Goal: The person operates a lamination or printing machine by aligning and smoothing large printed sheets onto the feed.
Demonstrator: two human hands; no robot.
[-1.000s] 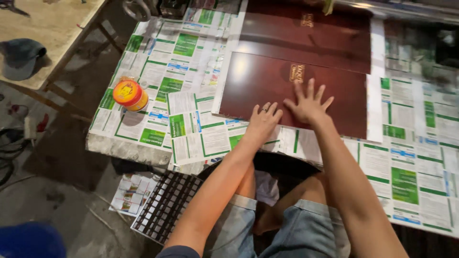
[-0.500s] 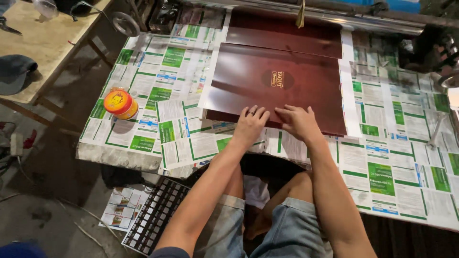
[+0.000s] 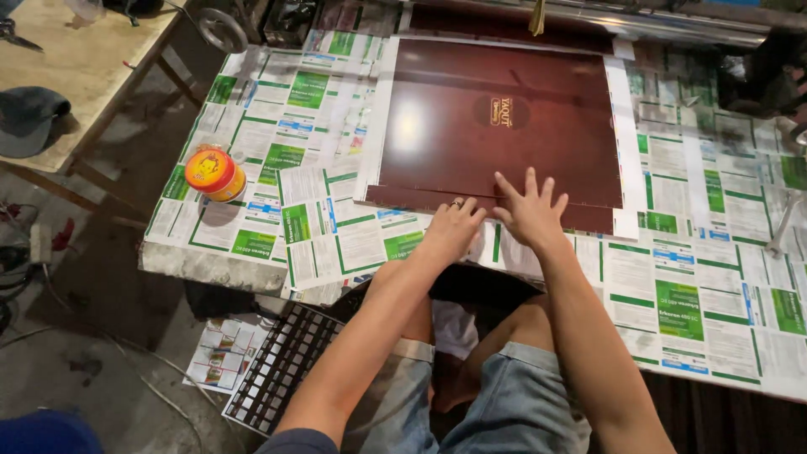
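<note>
A large glossy dark red sheet [image 3: 471, 126] with a small gold emblem lies flat on a worktable covered in green-and-white printed paper sheets [image 3: 294, 109]. My left hand [image 3: 452, 229] rests with fingers together on the sheet's near edge; a ring shows on one finger. My right hand [image 3: 531, 210] lies just to the right of it, fingers spread, pressing flat on the same near edge. Neither hand holds anything. My knees in denim shorts [image 3: 504, 395] are below the table edge.
An orange-lidded yellow jar [image 3: 214, 173] stands at the table's left. A metal roller bar [image 3: 672, 25] runs along the far edge. A wooden bench [image 3: 76, 76] with a grey cap [image 3: 29, 122] is at far left. A black grid panel [image 3: 282, 366] and cables lie on the floor.
Both hands slid back toward me along the red sheet to its near edge. My right hand's fingers spread again. The view has shifted slightly.
</note>
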